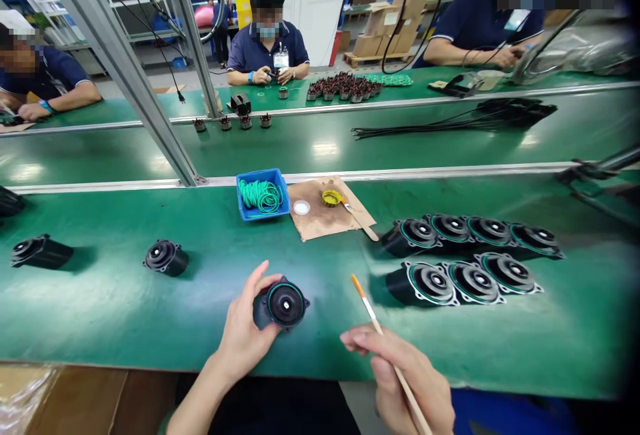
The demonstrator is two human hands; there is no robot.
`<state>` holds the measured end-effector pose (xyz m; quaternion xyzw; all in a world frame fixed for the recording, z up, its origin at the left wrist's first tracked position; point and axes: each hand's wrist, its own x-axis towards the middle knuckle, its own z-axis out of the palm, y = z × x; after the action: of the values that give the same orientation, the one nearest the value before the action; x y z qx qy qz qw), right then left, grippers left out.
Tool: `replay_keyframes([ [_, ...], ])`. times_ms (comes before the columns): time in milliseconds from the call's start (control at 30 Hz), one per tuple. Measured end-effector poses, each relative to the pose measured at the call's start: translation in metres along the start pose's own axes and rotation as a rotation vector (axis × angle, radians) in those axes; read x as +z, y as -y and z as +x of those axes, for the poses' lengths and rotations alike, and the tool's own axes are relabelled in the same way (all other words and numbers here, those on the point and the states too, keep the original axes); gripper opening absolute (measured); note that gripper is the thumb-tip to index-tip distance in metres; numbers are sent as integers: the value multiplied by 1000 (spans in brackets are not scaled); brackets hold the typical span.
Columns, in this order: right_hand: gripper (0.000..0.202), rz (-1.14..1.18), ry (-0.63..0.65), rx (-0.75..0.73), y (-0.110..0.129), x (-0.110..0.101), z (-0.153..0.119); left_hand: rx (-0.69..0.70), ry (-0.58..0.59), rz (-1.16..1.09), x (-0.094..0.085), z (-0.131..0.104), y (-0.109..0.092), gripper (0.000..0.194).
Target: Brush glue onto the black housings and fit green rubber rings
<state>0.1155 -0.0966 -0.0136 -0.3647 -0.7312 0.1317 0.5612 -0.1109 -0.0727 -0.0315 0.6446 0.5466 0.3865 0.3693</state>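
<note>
My left hand [247,325] has its thumb and fingers around a round black housing [296,308] with a green ring seated near its rim. The housing rests on the green table with its round face up. In my right hand [405,368] is a thin paintbrush [370,307] with a pale wooden handle and orange bristles, its tip pointing up and away from me. The brush is apart from the housing. Beyond them, a second brush [360,216] lies across a small yellow tub [331,198] on stained cardboard [315,225].
A blue bin [243,212] holds green rings. Several black housings with green rings stand in two rows [433,285] on the right. More housings [167,258] sit at left. A metal post [125,82] rises at left. Co-workers [267,52] sit across the bench.
</note>
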Motion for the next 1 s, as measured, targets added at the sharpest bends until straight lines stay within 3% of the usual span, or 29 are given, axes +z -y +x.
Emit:
replay_keyframes([
  [233,20,-41,34,6,-1,4,0,84,8,38,1,-5,1,83],
  [467,20,-37,40,-21,-1,6,-1,-57,172,-84,-9,5,2,95],
  [867,21,-13,61,-32,-5,7,-10,-60,30,47,-12,4,-15,101],
  [1000,22,-17,78,-9,-1,4,-12,-136,-28,85,-12,3,-27,98],
])
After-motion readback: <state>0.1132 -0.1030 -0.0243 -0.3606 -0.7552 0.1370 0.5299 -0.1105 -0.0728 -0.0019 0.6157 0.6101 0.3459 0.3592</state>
